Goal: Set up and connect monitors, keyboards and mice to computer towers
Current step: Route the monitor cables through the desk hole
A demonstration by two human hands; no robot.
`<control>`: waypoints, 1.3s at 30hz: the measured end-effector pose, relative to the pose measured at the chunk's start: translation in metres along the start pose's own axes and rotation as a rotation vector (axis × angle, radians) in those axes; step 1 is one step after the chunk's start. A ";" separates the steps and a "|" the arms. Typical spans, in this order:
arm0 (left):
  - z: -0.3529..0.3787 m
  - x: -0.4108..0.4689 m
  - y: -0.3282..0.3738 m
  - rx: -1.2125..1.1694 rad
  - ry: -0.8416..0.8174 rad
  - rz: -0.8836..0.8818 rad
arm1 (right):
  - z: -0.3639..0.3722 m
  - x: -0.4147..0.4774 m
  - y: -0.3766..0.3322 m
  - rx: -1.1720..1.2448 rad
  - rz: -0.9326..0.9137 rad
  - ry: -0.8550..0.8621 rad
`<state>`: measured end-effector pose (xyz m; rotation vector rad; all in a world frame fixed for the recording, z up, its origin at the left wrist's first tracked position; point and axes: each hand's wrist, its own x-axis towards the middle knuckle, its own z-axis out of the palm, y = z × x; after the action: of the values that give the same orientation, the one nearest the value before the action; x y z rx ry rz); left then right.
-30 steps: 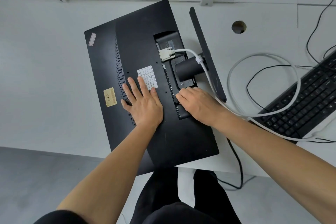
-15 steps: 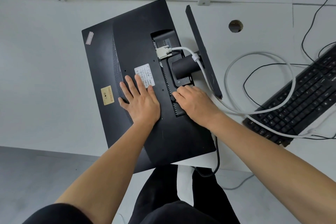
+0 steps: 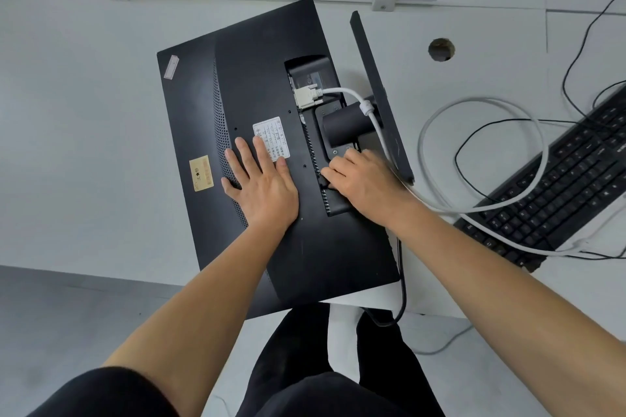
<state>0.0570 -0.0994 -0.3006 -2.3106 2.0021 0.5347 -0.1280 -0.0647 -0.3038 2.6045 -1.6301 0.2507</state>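
Observation:
A black monitor (image 3: 257, 78) lies face down on the white desk (image 3: 84, 112), its back up and its stand base (image 3: 379, 95) on edge at the right. A white video cable's connector (image 3: 306, 96) sits in a port in the back recess. My left hand (image 3: 264, 186) presses flat on the monitor's back beside a white label. My right hand (image 3: 362, 179) curls its fingers into the lower port recess, pinching a black plug (image 3: 327, 183) that is mostly hidden. Its black cable (image 3: 402, 281) drops off the desk's front edge.
The white cable (image 3: 481, 210) loops right and crosses a black keyboard (image 3: 569, 179). Thin black wires (image 3: 467, 145) lie by it. A round cable hole (image 3: 441, 49) is at the back right. A partition runs along the desk's rear. My legs stand below the front edge.
Both hands stay where they were on the monitor's back. The right fingers have shifted slightly at the recess, and the hanging black cable has swung left.

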 end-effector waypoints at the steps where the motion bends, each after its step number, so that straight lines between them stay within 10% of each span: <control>1: 0.000 0.000 0.000 -0.004 -0.002 0.000 | 0.000 -0.004 -0.006 0.051 0.051 0.010; 16: -0.002 -0.001 -0.003 -0.030 0.007 0.017 | -0.021 -0.035 -0.039 0.482 0.926 -0.024; 39: 0.000 -0.003 -0.003 0.018 0.006 0.030 | 0.001 -0.031 -0.031 0.425 0.686 0.092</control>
<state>0.0593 -0.0965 -0.3002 -2.2779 2.0390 0.5106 -0.1131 -0.0236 -0.3088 2.0978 -2.6100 0.8071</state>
